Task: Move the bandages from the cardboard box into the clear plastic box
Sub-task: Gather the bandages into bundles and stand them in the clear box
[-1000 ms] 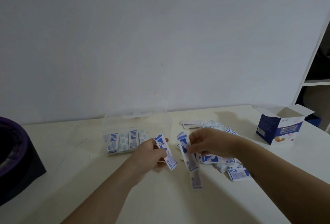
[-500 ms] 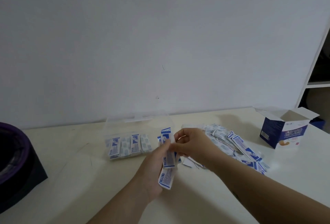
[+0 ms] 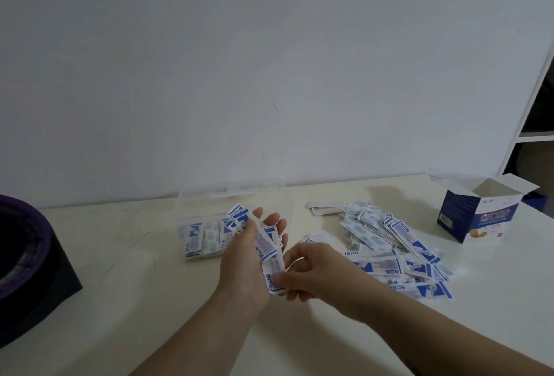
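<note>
Hands now together on one stack; 1 s ago each held its own bandages, apart. L hand cradles the stack, thumb across it; R hand pinches its lower end. Bundle looks squared, ready for the clear plastic box just behind, next to the row already in. Big pile waits on table; cardboard box open, far right.

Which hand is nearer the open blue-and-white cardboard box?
Right. The right hand is left of the blue-and-white cardboard box, beyond the loose bandage pile; the left hand is farther left, by the clear plastic box.
</note>
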The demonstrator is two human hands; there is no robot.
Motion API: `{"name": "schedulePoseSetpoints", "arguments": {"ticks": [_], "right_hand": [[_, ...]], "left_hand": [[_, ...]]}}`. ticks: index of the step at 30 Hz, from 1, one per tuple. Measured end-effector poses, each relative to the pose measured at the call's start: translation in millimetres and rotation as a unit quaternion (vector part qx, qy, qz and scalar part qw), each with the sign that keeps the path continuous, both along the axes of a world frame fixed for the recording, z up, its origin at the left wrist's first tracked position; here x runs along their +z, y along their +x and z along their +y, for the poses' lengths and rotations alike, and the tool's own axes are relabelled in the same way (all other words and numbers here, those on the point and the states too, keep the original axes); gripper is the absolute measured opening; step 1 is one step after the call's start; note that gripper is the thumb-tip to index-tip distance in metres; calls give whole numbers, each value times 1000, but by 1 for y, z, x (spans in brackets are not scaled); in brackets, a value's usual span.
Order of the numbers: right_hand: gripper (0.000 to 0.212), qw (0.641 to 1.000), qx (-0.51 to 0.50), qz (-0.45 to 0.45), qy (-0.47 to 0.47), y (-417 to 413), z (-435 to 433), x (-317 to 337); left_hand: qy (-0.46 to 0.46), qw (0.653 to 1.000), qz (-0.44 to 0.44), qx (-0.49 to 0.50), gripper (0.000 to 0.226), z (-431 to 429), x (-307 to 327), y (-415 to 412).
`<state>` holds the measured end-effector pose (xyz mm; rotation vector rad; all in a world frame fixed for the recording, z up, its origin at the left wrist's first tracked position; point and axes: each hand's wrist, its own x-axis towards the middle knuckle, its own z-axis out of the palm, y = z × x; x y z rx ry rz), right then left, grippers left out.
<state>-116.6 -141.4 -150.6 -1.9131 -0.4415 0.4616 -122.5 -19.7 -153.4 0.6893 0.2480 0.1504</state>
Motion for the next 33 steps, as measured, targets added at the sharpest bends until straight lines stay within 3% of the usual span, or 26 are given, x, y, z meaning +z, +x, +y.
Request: {"name": "schedulePoseSetpoints", "arguments": {"ticks": [5,8,12,15,17,20,22,24,28,33], "right_hand": [[10,972,47,-107,-205,12,-31,20],[16,982,-6,-117,-149,12,-39,30],[21,987,-7,-121,-107,3,-21,23],[22,980,-15,-162,-117,5,-19,19],[20,973,-40,-180,-139,19,-36,27],[26,908,-32,-257,-329,43,-72,36],[36,861,4,-249,-444,51,-87,29],[43,842,22,-213,-494,53,-92,21],[39,848,30,-185,-496,60,-96,14],[20,871,34,-173,-458,65,-99,17]], "left_hand": [[-16,999,-6,40,24,10,3,7],[5,999,31,-16,19,7,-1,6],[69,989,43,-121,48,-12,-5,-5],[115,986,46,-113,25,-15,-6,-8],[96,990,69,-82,20,-12,-6,-5],[40,994,71,-71,19,-6,-4,-1],[13,994,76,-78,16,-4,-5,1],[1,992,83,-93,15,-3,-8,2],[-5,989,88,-121,14,-3,-11,2],[13,988,93,-124,15,0,-16,3]]}}
